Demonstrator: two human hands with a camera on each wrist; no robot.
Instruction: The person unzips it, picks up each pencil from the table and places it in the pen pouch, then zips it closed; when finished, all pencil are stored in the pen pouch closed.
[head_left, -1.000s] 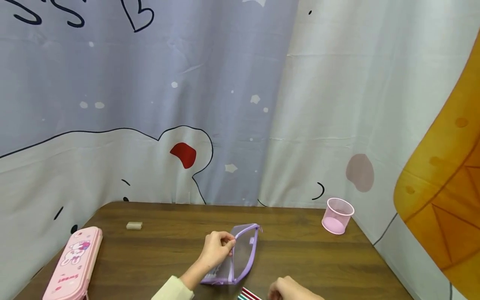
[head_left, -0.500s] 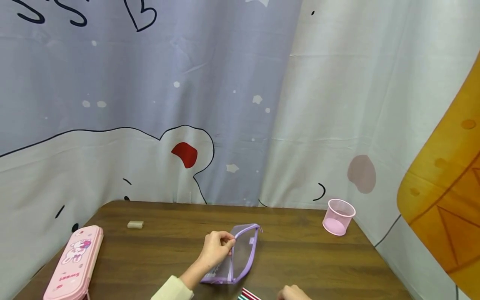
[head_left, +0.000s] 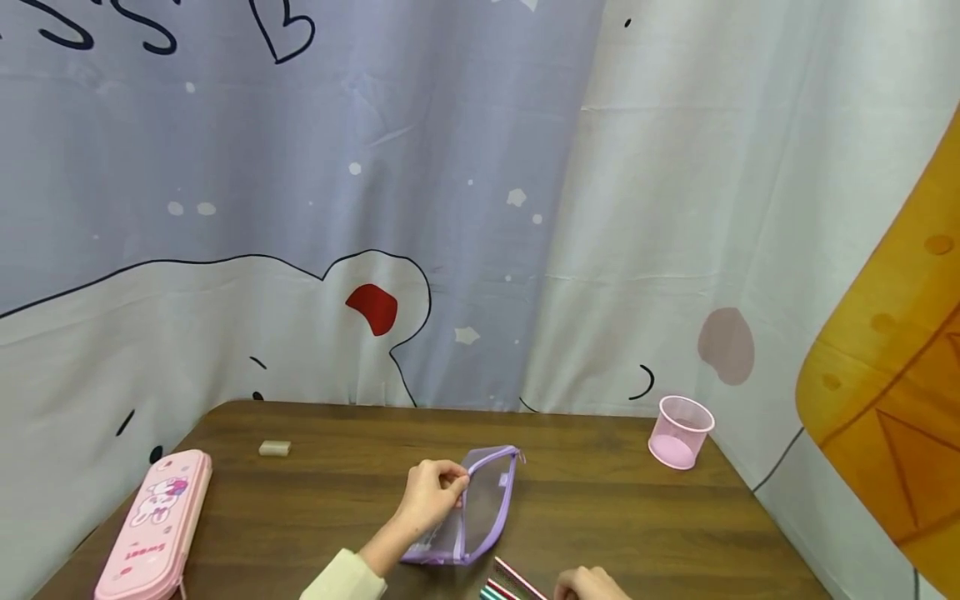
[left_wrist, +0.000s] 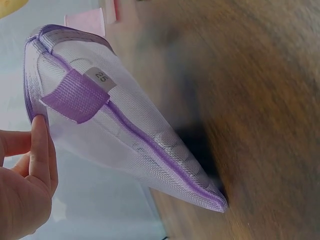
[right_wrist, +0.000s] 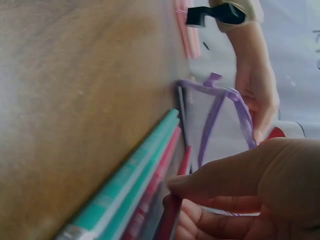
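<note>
My left hand (head_left: pixel 435 493) pinches the rim of a purple-trimmed mesh pouch (head_left: pixel 486 508), whose mouth gapes toward the right. In the left wrist view the pouch (left_wrist: pixel 115 115) stands on edge, with a purple tab and a small printed label on its end. At the bottom of the head view is my right hand (head_left: pixel 588 583), partly cut off. Between thumb and fingers it pinches a dark red pencil (right_wrist: pixel 172 212), tilted above the others. Beside it lie teal pencils (right_wrist: pixel 132 172) and another red pencil (right_wrist: pixel 152 192) on the table.
A pink pencil case (head_left: pixel 153 529) with a cartoon print lies at the left. Toward the back are a small pale block (head_left: pixel 274 448) and, at the right edge, a pink cup (head_left: pixel 681 433). A printed curtain (head_left: pixel 450 208) hangs behind the wooden table (head_left: pixel 337 450).
The right hand has shifted slightly right, and a red pencil is now raised apart from the bunch in its fingers. The left hand keeps holding the pouch in nearly the same place.
</note>
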